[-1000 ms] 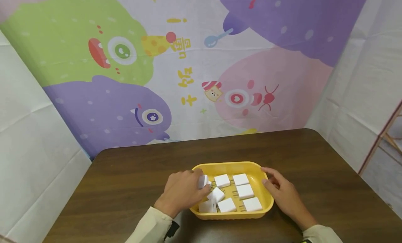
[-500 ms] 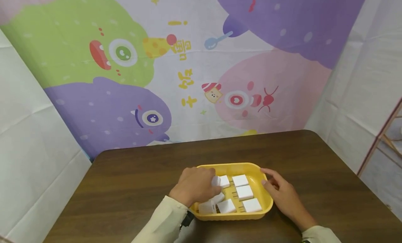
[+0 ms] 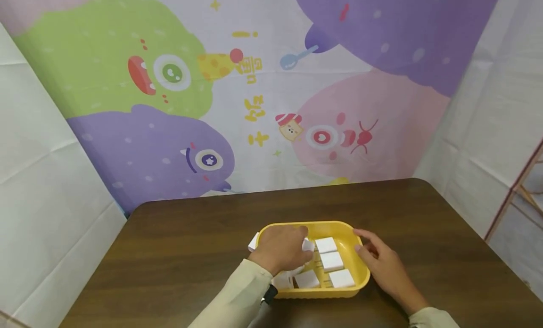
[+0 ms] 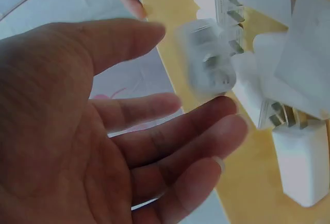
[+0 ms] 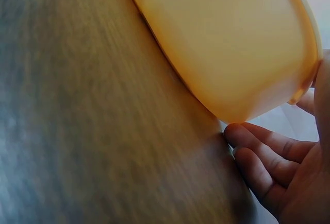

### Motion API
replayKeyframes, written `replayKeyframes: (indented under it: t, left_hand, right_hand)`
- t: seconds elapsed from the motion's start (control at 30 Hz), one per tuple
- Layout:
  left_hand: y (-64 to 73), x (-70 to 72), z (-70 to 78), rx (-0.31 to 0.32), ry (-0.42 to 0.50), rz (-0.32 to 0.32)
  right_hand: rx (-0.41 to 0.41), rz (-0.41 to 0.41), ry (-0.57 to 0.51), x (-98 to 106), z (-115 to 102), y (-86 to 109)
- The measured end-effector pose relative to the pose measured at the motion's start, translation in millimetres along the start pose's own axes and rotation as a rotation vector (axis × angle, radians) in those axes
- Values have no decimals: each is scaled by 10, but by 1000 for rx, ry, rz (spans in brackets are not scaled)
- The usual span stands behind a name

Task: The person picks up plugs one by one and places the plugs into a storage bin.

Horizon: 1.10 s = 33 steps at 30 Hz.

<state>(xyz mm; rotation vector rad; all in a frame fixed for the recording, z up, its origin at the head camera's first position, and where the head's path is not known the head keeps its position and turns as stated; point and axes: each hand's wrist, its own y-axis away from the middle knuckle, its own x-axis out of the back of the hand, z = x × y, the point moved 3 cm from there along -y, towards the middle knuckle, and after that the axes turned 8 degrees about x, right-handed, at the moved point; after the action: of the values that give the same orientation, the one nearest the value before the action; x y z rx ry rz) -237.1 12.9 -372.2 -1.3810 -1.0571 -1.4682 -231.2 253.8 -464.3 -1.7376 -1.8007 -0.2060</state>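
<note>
In the head view my left hand (image 3: pixel 277 247) is over the left half of a yellow plastic tray (image 3: pixel 322 294). A white plug-in charger (image 3: pixel 308 245) shows at its thumb and forefinger. From the left wrist, thumb and fingers are parted, and a blurred charger (image 4: pixel 206 59) is just beyond the fingertips. More white chargers (image 3: pixel 331 261) lie in the tray, their metal prongs showing in places; my left hand hides part of them. My right hand (image 3: pixel 383 262) holds the tray's right end, thumb at the rim and other fingers against the outer wall.
A white piece (image 3: pixel 253 241) shows at the tray's left edge, partly behind my left hand. The dark wooden table (image 3: pixel 191 233) runs back to a cartoon-printed cloth (image 3: pixel 254 168). White cloth panels (image 3: pixel 55 215) flank the table.
My left hand has moved right over the tray, its thumb and forefinger coming to another charger. The white piece at the tray's left edge has come into view. My right hand stays put.
</note>
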Motion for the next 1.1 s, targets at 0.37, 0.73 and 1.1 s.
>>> replayKeyframes:
  t: [0.37, 0.73, 1.1]
  left_hand:
    - [22, 5, 38, -20, 46, 68]
    - [32, 114, -105, -54, 35, 175]
    - [83, 183, -488, 4, 171, 252]
  right_hand:
    - [12, -1, 0, 13, 18, 7]
    - [5, -4, 3, 20, 1, -7]
    - [7, -2, 11, 20, 9, 0]
